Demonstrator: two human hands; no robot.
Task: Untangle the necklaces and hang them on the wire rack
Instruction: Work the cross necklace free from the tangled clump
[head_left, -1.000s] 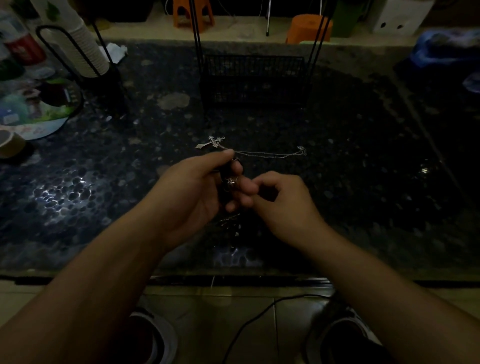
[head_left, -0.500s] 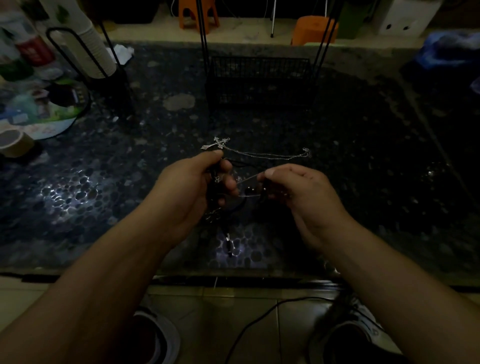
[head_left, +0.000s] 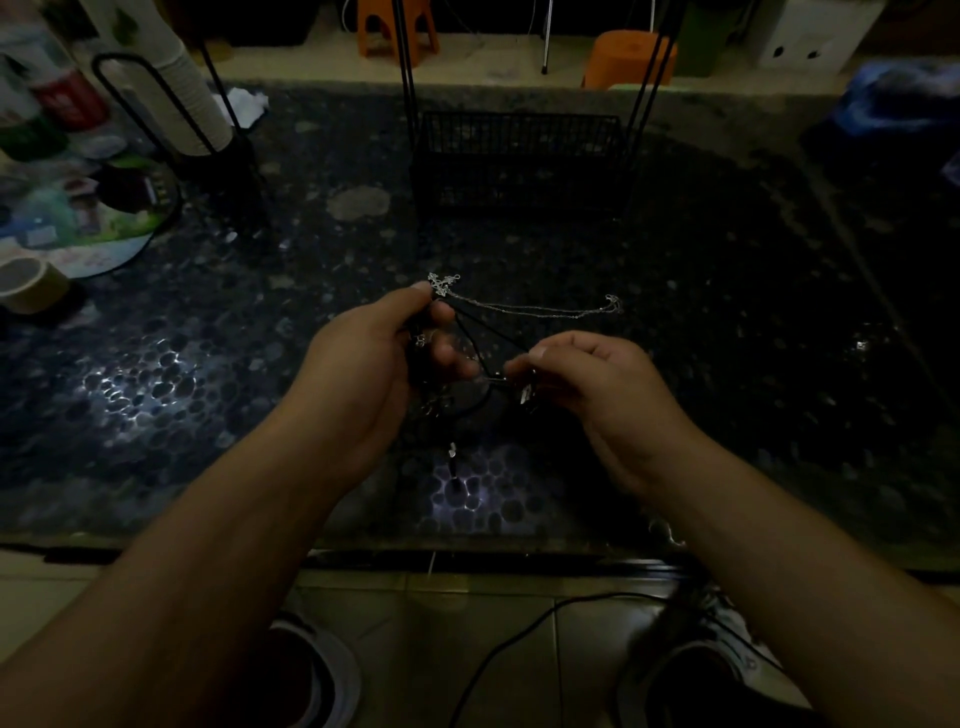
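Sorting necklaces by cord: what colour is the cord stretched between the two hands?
Black cord, seen in the head view, held by the left hand and right hand.

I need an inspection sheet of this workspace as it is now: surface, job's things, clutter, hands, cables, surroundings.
Surface: dark pebble-patterned countertop, glossy with light reflections.
Job's things: black cord necklaces tangled between both hands; silver chain necklace with cross pendant lying beyond them; black wire rack at the back, nothing hung.
Clutter: tape roll, stacked paper cups in a holder, packets at far left.
Hands: left hand grips the cords; right hand pinches a cord end.
Cables: black cable on the floor.
Surroundings: tiled floor, orange stools.
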